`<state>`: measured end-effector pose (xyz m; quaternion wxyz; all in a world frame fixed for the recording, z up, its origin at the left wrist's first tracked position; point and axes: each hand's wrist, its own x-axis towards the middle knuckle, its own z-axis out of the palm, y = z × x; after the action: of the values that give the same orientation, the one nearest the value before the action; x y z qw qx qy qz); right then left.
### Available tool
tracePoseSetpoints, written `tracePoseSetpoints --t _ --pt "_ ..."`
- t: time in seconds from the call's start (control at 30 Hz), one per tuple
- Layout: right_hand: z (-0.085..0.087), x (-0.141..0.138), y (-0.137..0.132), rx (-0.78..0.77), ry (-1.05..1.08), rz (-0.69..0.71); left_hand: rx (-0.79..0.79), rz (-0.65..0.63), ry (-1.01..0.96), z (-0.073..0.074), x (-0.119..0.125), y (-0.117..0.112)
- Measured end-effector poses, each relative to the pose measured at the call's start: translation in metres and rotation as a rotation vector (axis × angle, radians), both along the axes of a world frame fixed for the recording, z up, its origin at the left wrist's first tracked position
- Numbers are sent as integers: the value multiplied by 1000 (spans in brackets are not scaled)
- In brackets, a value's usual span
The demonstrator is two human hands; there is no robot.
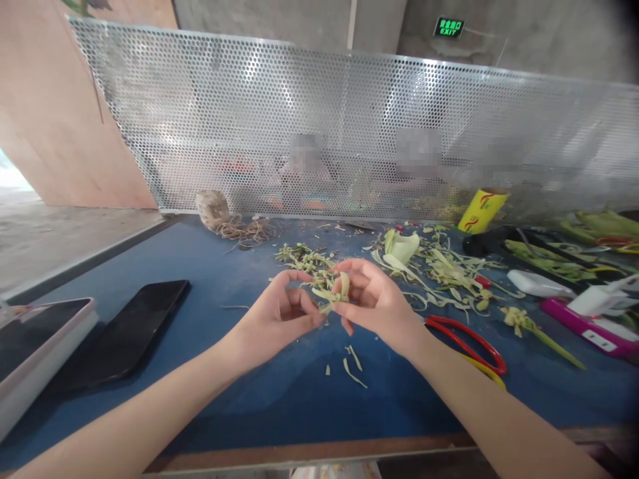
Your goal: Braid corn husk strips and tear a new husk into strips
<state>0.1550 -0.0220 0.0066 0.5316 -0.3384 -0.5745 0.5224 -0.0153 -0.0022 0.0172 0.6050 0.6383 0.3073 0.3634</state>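
Over the middle of the blue table [210, 426], a pale green husk-like strip [344, 285] is curled between both hands. My right hand [377, 299] pinches it with thumb and fingers. My left hand [279, 306] has its thumb and fingertips closed at the strip's lower left end; the exact contact is partly hidden. Just behind the hands lies a heap of small knotted green pieces [304, 256]. A few thin scraps [353, 372] rest on the table below them. Scissors with red and yellow handles [469, 342] lie beside my right forearm.
A phone [134, 332] and a white-edged device [44, 346] lie at left. Twine [247, 229] sits at the back. Husk scraps [449, 266], a yellow roll [483, 209], a finished-looking green piece [524, 322] and a purple power strip [589, 326] are at right. A perforated metal screen [249, 120] stands behind.
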Motion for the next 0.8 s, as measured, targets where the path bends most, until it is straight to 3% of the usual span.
tracePoseSetpoints --t 0.13,0.4,0.53,0.63,0.7,0.8 --pt "0 0 -2 -51 -69 41 33 -24 10 -3 2 -2" --pt "2 4 1 -41 -38 -102 103 -48 19 -5 0 -3" --pt "2 5 1 -26 -119 -12 164 -97 115 -1 -3 -5" --pt "0 3 0 -11 -138 70 152 -162 83 2 0 -7" --pt "-1 1 0 0 -134 87 156 -124 105 0 3 -7" --pt "-2 -2 -2 14 -178 12 203 52 255 -6 9 -5"
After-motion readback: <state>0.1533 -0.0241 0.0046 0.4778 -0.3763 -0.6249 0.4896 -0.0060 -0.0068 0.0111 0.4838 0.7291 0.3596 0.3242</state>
